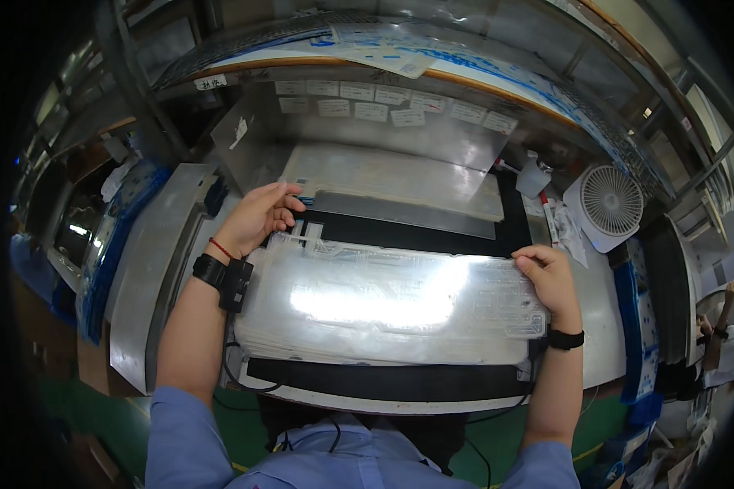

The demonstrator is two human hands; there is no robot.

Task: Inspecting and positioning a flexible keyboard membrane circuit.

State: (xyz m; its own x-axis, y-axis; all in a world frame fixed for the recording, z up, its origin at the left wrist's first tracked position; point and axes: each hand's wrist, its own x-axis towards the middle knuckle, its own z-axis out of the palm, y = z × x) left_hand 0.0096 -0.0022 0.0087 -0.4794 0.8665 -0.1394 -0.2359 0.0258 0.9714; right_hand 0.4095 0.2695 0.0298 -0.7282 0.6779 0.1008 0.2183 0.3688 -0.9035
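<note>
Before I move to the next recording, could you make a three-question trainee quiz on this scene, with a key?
1. Multiple choice: which of the person's hands is at the right edge of the near translucent panel?
A. left
B. right
C. neither

2. True or false: a white fan stands to the right of that panel.

3. Fill in the blank: a red cord circles the person's ____ wrist.

Key:
1. B: the right hand is there.
2. True.
3. Left.
</note>
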